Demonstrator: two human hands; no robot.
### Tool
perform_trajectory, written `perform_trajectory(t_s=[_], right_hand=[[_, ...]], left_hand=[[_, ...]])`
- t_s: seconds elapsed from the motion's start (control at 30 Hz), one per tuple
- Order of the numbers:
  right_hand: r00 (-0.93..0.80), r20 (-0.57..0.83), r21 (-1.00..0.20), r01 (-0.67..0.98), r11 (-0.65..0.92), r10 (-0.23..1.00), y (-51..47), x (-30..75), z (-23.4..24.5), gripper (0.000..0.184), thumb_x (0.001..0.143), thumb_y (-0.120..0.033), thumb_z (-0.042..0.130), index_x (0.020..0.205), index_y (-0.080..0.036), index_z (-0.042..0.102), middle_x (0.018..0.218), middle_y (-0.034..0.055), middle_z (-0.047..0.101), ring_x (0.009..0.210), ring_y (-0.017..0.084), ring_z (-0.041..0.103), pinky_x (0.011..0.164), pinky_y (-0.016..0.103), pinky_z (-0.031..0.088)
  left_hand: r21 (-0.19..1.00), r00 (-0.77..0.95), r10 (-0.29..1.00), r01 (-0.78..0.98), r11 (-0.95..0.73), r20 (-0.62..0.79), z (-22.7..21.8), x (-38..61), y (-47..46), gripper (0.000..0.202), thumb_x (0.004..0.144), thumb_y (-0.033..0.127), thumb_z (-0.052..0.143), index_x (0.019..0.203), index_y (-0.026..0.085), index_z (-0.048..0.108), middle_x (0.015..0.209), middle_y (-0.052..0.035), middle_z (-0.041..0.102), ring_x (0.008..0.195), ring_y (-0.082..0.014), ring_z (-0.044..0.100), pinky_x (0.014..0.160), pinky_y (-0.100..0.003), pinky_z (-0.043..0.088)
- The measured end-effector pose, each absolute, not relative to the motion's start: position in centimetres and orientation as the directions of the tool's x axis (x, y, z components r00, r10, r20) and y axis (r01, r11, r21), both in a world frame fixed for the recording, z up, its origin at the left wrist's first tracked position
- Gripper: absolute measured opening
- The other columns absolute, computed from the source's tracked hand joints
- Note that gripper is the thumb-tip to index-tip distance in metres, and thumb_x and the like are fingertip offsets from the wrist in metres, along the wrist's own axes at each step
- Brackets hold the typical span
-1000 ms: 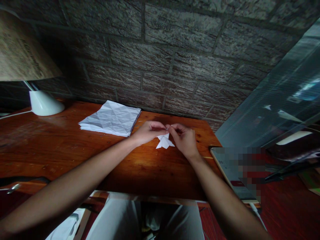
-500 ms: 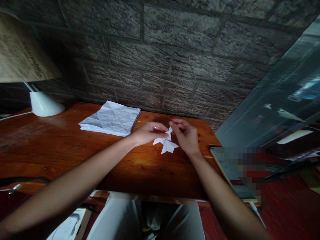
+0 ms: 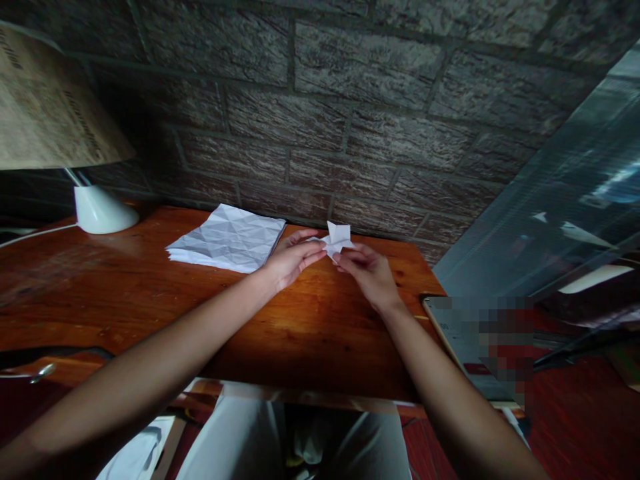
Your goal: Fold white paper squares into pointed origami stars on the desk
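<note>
A small white folded-paper origami piece (image 3: 338, 237) with several pointed flaps is held above the wooden table (image 3: 300, 333). My left hand (image 3: 296, 259) pinches its left side between thumb and fingers. From the right, my right hand (image 3: 367, 268) grips the lower right edge, with the thumb in front. Fingertips cover parts of the paper, so its whole shape does not show. Left of my hands lies a stack of white paper sheets (image 3: 227, 237), the top one marked all over with triangular creases.
At the far left stands a lamp with a white base (image 3: 103, 210) and a printed shade (image 3: 45, 107). A stone-block wall (image 3: 320, 120) rises behind the table. By the right edge is a flat tablet-like device (image 3: 457, 333), partly blurred. A translucent panel (image 3: 525, 200) slants at the right.
The origami piece has been turned, so its flaps that hung down now point up and away. Both hands have shifted their grip on it. The view has moved slightly.
</note>
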State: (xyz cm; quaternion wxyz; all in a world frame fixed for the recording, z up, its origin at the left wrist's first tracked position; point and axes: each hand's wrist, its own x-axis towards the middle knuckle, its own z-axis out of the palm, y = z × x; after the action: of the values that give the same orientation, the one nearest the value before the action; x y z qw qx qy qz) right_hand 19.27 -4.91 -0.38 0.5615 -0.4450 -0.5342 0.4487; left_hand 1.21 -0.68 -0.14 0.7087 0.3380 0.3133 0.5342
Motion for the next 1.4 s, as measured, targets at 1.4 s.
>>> perform_trajectory(t_s=[1.4], right_hand=[[-0.049,0.477,-0.862,0.169,0.478,0.877,-5.2,20.0,-0.5,0.016,0.080,-0.036,0.085,0.094,-0.028,0.087,0.099,0.0039,0.085,0.089,0.024,0.079,0.090,0.039,0.062]], left_hand=[[0.853,0.314,0.937,-0.438,0.285,-0.152,1.0,1.4,-1.8,0.013,0.076,0.002,0.084,0.077,0.010,0.075,0.077,-0.0073,0.080,0.068,-0.0140,0.076,0.080,-0.027,0.061]])
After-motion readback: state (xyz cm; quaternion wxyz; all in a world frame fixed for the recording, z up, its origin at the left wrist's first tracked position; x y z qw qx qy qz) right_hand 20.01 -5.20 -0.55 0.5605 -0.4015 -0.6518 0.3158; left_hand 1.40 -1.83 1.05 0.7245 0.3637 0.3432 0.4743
